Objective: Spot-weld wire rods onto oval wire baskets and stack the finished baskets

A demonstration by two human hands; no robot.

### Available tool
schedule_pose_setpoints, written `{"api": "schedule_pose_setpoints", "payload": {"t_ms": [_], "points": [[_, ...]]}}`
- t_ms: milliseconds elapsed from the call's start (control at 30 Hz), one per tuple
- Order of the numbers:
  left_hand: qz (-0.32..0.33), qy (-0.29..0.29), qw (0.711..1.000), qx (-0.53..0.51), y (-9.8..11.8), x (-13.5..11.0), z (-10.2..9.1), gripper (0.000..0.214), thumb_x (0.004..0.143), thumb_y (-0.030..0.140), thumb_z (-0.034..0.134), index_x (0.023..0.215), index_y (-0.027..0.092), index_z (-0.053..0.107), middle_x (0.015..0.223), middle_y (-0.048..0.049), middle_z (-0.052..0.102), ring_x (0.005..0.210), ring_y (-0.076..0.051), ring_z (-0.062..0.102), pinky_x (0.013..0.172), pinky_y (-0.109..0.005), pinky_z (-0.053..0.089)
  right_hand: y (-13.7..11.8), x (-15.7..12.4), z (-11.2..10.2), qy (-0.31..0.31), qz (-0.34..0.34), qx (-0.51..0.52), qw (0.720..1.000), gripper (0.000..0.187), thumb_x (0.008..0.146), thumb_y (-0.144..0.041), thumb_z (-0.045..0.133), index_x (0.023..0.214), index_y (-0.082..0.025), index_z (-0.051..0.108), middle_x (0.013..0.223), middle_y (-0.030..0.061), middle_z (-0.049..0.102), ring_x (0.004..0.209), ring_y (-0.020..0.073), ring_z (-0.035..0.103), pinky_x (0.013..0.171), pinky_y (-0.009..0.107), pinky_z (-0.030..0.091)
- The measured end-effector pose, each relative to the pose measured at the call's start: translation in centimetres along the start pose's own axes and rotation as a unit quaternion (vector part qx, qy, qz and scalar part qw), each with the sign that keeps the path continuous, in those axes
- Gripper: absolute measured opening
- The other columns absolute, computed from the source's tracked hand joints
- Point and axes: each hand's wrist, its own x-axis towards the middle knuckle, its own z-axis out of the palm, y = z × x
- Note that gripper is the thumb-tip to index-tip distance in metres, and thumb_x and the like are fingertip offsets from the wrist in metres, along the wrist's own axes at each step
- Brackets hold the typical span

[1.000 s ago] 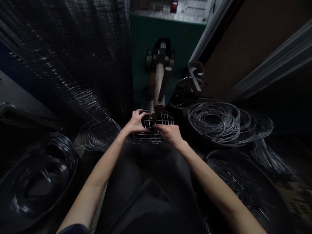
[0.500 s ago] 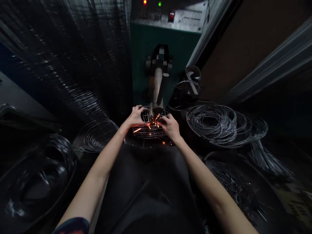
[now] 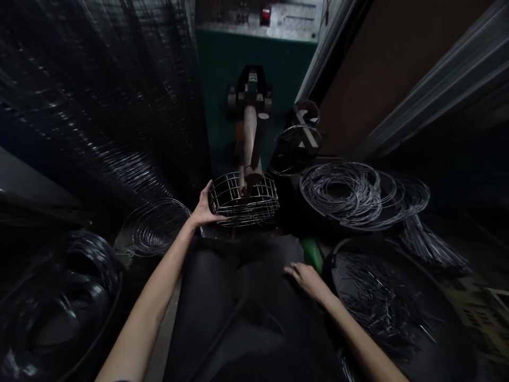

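Observation:
A round wire basket (image 3: 243, 199) hangs on the arm (image 3: 250, 143) of a green welding machine (image 3: 254, 79) straight ahead. My left hand (image 3: 203, 209) grips the basket's left rim. My right hand (image 3: 304, 278) has come off the basket and rests low on my dark lap, fingers loosely stretched out and holding nothing. It lies beside a dark tub (image 3: 397, 313) filled with short straight wire pieces.
Coils of wire rings (image 3: 360, 193) lie to the right of the machine. More wire hoops (image 3: 155, 225) sit at the left, with dark wire bundles (image 3: 59, 297) further left. Stacked wire mesh (image 3: 99, 95) rises at the upper left. A green object (image 3: 312, 253) pokes out near my right hand.
Sparks at the basket have stopped. My right hand let go of the basket and dropped back to my lap. My left hand still holds the rim.

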Motion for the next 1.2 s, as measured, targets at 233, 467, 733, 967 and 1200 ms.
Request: {"api": "schedule_pose_setpoints", "payload": {"t_ms": [233, 467, 733, 967, 1200], "points": [[-0.03, 0.053, 0.992, -0.112, 1.2, -1.4, 0.0, 0.136, 0.043, 0.066, 0.083, 0.145, 0.022, 0.004, 0.141, -0.0194, 0.029, 0.135, -0.034, 0.034, 0.11, -0.05, 0.034, -0.1, -1.2, -2.2, -0.014, 0.033, 0.203, 0.979, 0.027, 0.078, -0.048, 0.058, 0.087, -0.027, 0.073, 0.082, 0.0054, 0.074, 0.076, 0.0257, 0.069, 0.069, 0.038, 0.056], [0.098, 0.002, 0.995, 0.017, 6.2, -4.0, -1.1, 0.112, 0.049, 0.043, 0.089, 0.14, 0.026, 0.027, 0.137, -0.015, 0.035, 0.131, -0.035, 0.035, 0.109, -0.056, 0.033, -13.7, 4.9, -7.9, -0.076, -0.064, 0.263, 0.96, 0.035, 0.073, -0.045, 0.07, 0.097, -0.02, 0.072, 0.095, 0.0051, 0.073, 0.091, 0.0216, 0.066, 0.084, 0.033, 0.05], [0.105, -0.074, 0.986, 0.109, 9.4, -3.5, -0.5, 0.089, 0.052, 0.034, 0.087, 0.13, 0.023, 0.045, 0.134, -0.0147, 0.033, 0.126, -0.037, 0.035, 0.106, -0.055, 0.036, -16.7, 8.9, -6.0, -0.017, -0.192, -0.084, 0.978, 0.031, 0.09, -0.038, 0.055, 0.107, -0.017, 0.07, 0.1, 0.0091, 0.073, 0.087, 0.0214, 0.068, 0.074, 0.029, 0.05], [0.092, -0.069, 0.989, 0.094, 9.7, -2.6, 0.5, 0.088, 0.053, 0.033, 0.087, 0.129, 0.021, 0.046, 0.135, -0.0151, 0.033, 0.128, -0.037, 0.033, 0.107, -0.054, 0.036, -15.0, 8.0, -6.2, -0.009, -0.285, -0.29, 0.913, 0.037, 0.09, -0.023, 0.05, 0.126, -0.024, 0.058, 0.119, 0.0053, 0.068, 0.083, 0.0194, 0.07, 0.054, 0.025, 0.046], [0.072, -0.075, 0.992, 0.069, 9.2, -2.9, 1.5, 0.093, 0.048, 0.028, 0.089, 0.13, 0.023, 0.046, 0.137, -0.0139, 0.031, 0.13, -0.037, 0.031, 0.108, -0.054, 0.036, -13.6, 8.2, -5.9, 0.032, -0.317, -0.301, 0.899, 0.037, 0.09, -0.025, 0.051, 0.126, -0.025, 0.059, 0.118, 0.0034, 0.068, 0.077, 0.0177, 0.071, 0.05, 0.024, 0.043]]}}
